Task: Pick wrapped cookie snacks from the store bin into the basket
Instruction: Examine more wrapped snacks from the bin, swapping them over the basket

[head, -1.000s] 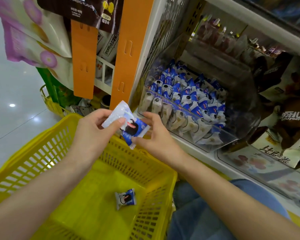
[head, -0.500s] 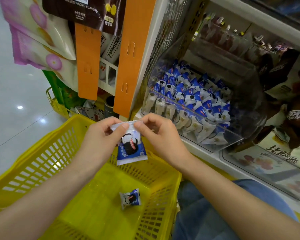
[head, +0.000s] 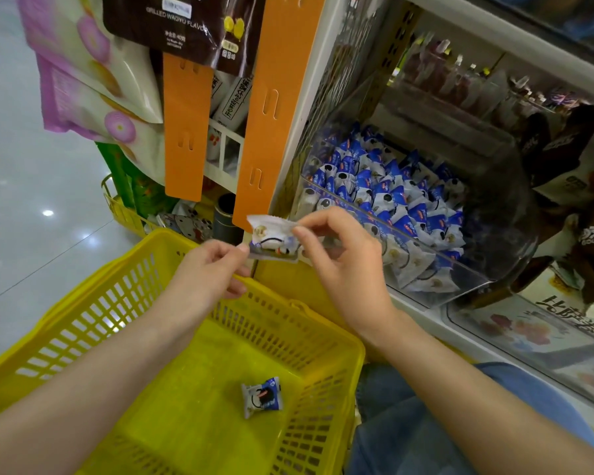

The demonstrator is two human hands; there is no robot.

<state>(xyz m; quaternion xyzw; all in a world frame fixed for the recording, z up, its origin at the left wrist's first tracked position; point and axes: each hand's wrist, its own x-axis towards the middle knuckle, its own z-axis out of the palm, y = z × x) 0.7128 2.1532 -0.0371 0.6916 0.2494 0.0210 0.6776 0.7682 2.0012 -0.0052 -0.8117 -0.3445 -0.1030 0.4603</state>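
Item: white-and-blue wrapped cookie snack — I pinch it with left hand and right hand above the yellow plastic basket's far rim, likely for dropping.

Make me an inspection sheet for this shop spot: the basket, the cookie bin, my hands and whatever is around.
Surface: white shelf ledge under the bin.
Job's things: yellow lattice plastic basket holds one loose blue-and-white wrapped cookie snack; clear plastic bin is full of the same snacks.
Clutter: orange hanging strips, pink snack bags.
Hands: left hand and right hand both pinch a held wrapped cookie snack.
Cables: nothing seen.
Surroundings: glossy tiled floor.
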